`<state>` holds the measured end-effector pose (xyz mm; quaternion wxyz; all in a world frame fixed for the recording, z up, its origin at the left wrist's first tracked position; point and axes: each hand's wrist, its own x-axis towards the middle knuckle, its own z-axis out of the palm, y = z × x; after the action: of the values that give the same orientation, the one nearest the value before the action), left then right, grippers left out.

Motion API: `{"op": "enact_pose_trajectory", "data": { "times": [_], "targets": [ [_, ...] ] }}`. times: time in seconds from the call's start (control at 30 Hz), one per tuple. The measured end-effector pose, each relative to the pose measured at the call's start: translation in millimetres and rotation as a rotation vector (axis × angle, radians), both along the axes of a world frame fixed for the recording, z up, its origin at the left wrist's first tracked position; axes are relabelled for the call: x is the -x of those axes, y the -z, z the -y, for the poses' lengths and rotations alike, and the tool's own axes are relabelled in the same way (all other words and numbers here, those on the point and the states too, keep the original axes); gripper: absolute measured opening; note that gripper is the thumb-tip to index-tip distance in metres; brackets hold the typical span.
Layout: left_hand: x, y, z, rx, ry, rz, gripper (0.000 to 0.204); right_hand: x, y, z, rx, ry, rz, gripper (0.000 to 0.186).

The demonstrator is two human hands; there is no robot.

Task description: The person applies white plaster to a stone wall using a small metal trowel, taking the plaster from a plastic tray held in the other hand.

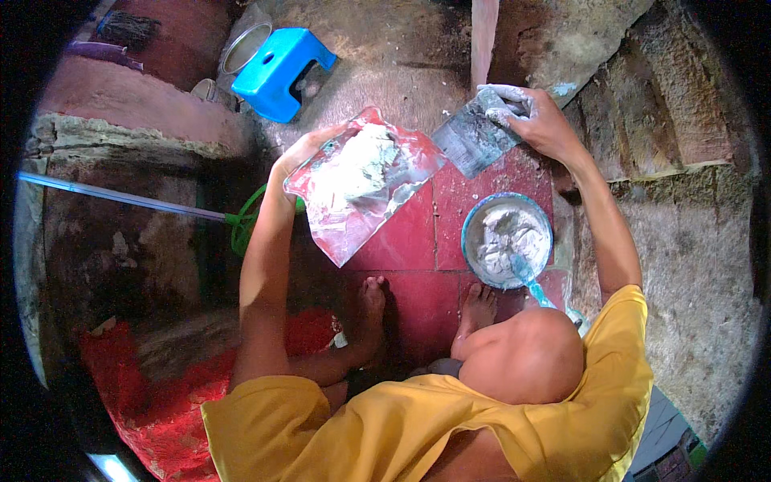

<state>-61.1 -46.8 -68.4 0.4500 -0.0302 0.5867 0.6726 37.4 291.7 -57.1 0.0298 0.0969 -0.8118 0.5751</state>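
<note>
My left hand (pixel 315 143) supports a thin, angular, reddish and partly see-through sheet (pixel 341 231) by its left edge; most of its fingers are hidden beneath. A heap of white paste (pixel 360 165) is spread over the sheet. At the upper right, my right hand (pixel 532 116), its fingers coated white, grips a flat grey rectangular scraper (pixel 474 138). The scraper's lower left end is close to the sheet's right corner. Below the right hand, a round bowl (pixel 467 230) of white paste sits on the red tiles, with a turquoise-handled tool (pixel 530 281) leaning in it.
A blue plastic stool (pixel 273 72) stands at the far side. From the left juts a pale pole (pixel 120 194) with a green end. Rough walls rise at left and right (pixel 683 241). Red cloth (pixel 169 410) lies at lower left. My feet are on the red tiles (pixel 401 241).
</note>
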Motion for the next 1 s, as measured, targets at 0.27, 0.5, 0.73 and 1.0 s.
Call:
{"op": "enact_pose_trajectory", "data": {
  "times": [0.27, 0.5, 0.73, 1.0],
  "targets": [
    [-16, 24, -8, -0.079, -0.033, 0.206, 0.028, 5, 64, -3, -0.234, 0.01, 0.067, 0.031],
    [-9, 33, -6, -0.067, -0.068, 0.244, 0.029, -10, 32, 4, -0.458, 0.299, 0.005, 0.036],
    [-8, 30, -19, -0.056, -0.013, 0.281, 0.029, -2, 39, 13, -0.32, 0.102, 0.024, 0.033],
    [-1, 60, -23, -0.098, -0.02, 0.272, 0.032, -14, 60, 32, -0.335, 0.011, 0.156, 0.035]
  ]
}}
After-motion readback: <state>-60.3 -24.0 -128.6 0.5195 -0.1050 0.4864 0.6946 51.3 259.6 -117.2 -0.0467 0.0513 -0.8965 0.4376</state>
